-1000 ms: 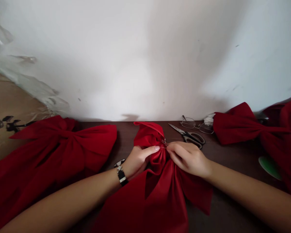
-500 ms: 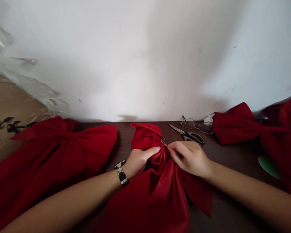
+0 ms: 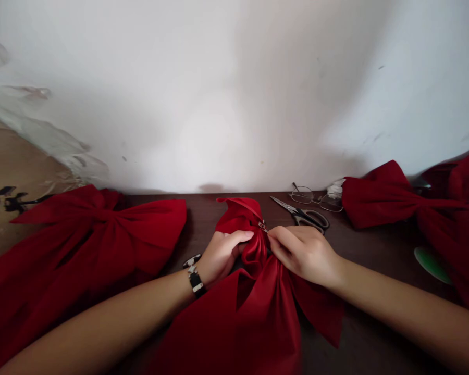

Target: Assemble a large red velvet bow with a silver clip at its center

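Observation:
A large red fabric bow (image 3: pixel 269 302) lies in front of me, its gathered middle between my hands. My left hand (image 3: pixel 221 255) is closed on the cloth beside the gather, thumb on top and fingers partly hidden underneath. A watch or bracelet with a black and pale band (image 3: pixel 195 278) circles that wrist. On the gather sits a small silvery wire-like piece (image 3: pixel 262 225). The thumb and forefinger of my right hand (image 3: pixel 303 255) pinch its near end, just right of the gather. Its exact kind is too small to make out.
Scissors (image 3: pixel 299 212) and eyeglasses (image 3: pixel 316 198) lie behind my right hand on the dark table (image 3: pixel 359 250). Another red bow (image 3: pixel 113 224) lies left, and more red bows (image 3: pixel 379 195) right, beside a green round object (image 3: pixel 432 265). Cardboard (image 3: pixel 19 156) and clear plastic stand far left.
My left hand and the bow's upper loop have shifted slightly, and the loop looks narrower. The silvery piece now shows more plainly beside my right fingertips. The whole view has moved a little.

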The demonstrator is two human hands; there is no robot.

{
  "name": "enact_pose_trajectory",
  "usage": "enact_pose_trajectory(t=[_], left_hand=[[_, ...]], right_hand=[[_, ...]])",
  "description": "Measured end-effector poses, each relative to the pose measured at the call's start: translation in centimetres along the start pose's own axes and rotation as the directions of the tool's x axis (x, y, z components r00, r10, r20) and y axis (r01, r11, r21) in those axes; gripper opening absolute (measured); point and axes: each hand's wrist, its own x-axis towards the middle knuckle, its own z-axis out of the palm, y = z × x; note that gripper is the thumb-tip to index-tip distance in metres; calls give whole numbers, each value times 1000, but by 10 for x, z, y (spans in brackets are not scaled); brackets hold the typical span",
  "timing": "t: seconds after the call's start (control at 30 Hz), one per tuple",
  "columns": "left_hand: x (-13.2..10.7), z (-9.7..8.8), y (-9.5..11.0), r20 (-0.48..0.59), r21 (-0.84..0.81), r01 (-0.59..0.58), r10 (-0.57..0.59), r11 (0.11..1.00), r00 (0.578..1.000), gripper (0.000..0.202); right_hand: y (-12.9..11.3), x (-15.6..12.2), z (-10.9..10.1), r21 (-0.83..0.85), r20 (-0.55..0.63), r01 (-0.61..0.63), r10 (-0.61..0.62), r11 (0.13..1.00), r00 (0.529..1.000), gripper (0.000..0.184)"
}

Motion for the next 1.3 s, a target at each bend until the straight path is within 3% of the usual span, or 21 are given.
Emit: enact_pose_trajectory(t=[0.13, 0.57, 0.8, 1.13, 1.3], left_hand=[[-1, 2, 3, 21, -139, 41, -38, 989, 999, 9], [-2, 3, 5, 34, -190, 90, -85, 978, 996, 10], [-2, 0, 3, 58, -134, 65, -58, 989, 997, 10], [2, -6, 3, -17, 24, 38, -38, 999, 999, 24], [4, -9, -4, 52, -58, 34, -31, 998, 998, 13]], right_hand=[[1, 1, -2, -29, 6, 30, -30, 999, 1000, 24], [1, 6, -9, -5, 24, 45, -45, 999, 999, 25], [1, 9, -12, 11, 20, 55, -55, 998, 998, 27], [2, 9, -13, 12, 24, 47, -47, 999, 999, 26], [-2, 10, -15, -22, 52, 58, -56, 998, 997, 30]])
